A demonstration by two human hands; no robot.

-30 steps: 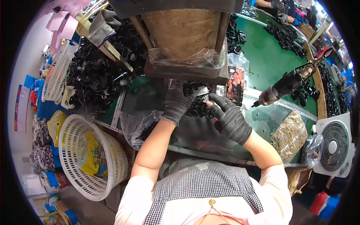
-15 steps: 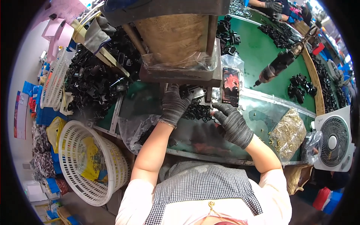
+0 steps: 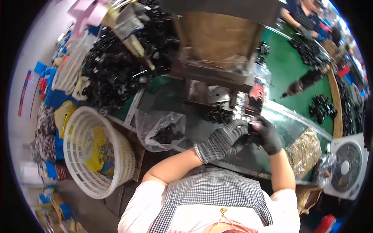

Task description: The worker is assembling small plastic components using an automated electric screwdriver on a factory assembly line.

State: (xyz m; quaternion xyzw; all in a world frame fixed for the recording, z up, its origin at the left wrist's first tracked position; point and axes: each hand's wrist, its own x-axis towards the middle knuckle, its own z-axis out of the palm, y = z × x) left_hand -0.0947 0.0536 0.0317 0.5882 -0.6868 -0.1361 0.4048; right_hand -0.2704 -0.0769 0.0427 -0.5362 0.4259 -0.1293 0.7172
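My left hand (image 3: 222, 143), in a grey striped glove, reaches right, its fingers bent toward my other hand. Close beside it is my right hand (image 3: 268, 136), in a dark grey glove with the fingers curled and the fingertips bare. The two hands meet just in front of a phone (image 3: 255, 97) with a red picture on its screen. Motion blur hides what lies between the fingers. A pile of small black parts (image 3: 218, 113) sits beyond my left fingertips, below the press (image 3: 218, 42). Within the press opening rests a silvery metal block (image 3: 218, 94).
A plastic bag of black parts (image 3: 168, 134) lies left, above a white basket (image 3: 70, 151). Black parts heap (image 3: 112, 73) at the back left. To the right are a hanging power screwdriver (image 3: 307, 81), a bag of brass screws (image 3: 305, 153) and a fan (image 3: 344, 167). A co-worker (image 3: 305, 17) is at the far right.
My left hand has left the press opening and come right and nearer to me, beside my right hand. My right hand has shifted slightly right. The whole view has swung, uncovering the bag of black parts.
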